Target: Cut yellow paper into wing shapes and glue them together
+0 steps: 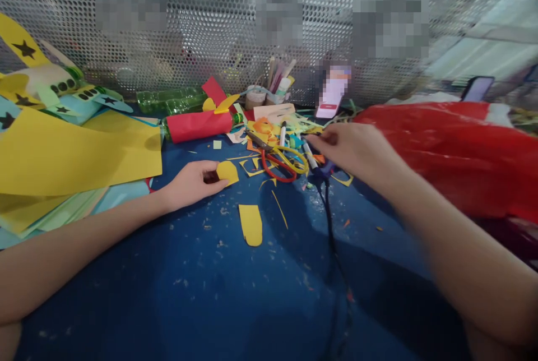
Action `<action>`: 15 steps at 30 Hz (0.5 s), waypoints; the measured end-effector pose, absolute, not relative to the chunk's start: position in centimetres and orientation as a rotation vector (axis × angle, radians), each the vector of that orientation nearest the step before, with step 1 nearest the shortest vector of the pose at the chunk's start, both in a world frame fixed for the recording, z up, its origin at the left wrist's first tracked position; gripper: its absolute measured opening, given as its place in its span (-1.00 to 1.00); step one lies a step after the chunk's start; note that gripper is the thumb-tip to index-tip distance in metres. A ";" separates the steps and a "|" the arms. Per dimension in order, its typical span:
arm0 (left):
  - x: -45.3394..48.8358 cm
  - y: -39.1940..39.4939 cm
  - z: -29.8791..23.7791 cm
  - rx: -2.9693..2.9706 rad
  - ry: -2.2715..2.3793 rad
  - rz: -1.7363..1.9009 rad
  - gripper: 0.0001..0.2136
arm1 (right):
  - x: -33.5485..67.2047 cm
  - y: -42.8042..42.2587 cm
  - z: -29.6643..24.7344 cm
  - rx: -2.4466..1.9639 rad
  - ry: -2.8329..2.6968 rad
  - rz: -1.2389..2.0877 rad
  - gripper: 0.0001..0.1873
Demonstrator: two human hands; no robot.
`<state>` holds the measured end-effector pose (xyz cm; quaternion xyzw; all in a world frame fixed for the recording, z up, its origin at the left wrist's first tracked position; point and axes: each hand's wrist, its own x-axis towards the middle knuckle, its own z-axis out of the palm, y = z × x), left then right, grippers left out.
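Between thumb and fingers, my left hand point(195, 181) holds a small rounded yellow paper piece point(227, 172). A second yellow paper cutout point(251, 225), round at one end, lies flat on the blue table just in front. My right hand point(355, 148) reaches into the scrap pile with its fingertips pinched together; what they grip, if anything, is hidden. Just below those fingertips lies a white marker point(310, 155). Scissors point(279, 160) with red and yellow handles rest between my hands, among paper offcuts point(263, 126).
A green bottle wrapped in red paper point(199, 126) lies behind my left hand. Yellow sheets point(84, 153) and decorated bottle models point(54, 92) fill the left. A red plastic bag point(454, 153) lies right. A phone point(334, 92) leans on the perforated metal screen point(210, 24); a black cable point(330, 226) runs forward.
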<state>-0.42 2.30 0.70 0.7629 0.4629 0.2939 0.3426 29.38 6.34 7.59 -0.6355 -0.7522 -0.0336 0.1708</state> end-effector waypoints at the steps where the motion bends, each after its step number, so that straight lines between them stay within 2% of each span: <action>1: -0.5 2.4 0.6 1.930 1.195 0.787 -0.80 | 30.9 6.9 7.9 -1.978 -2.152 -0.174 -0.53; 3: -0.5 2.6 0.4 1.866 1.195 0.807 -0.77 | 33.2 7.6 7.6 -2.265 -2.154 -0.107 -0.38; 6: -0.5 2.7 0.3 1.888 1.218 0.800 -0.76 | 34.7 7.7 6.0 -2.329 -2.111 0.409 -0.34; 8: -0.5 2.7 0.3 1.918 1.221 0.789 -0.77 | 34.7 7.4 5.1 -2.258 -1.925 0.595 -0.41; 15: -0.4 2.6 0.5 1.985 1.275 0.761 -0.77 | 34.6 6.6 6.1 -1.934 -1.078 0.833 -0.75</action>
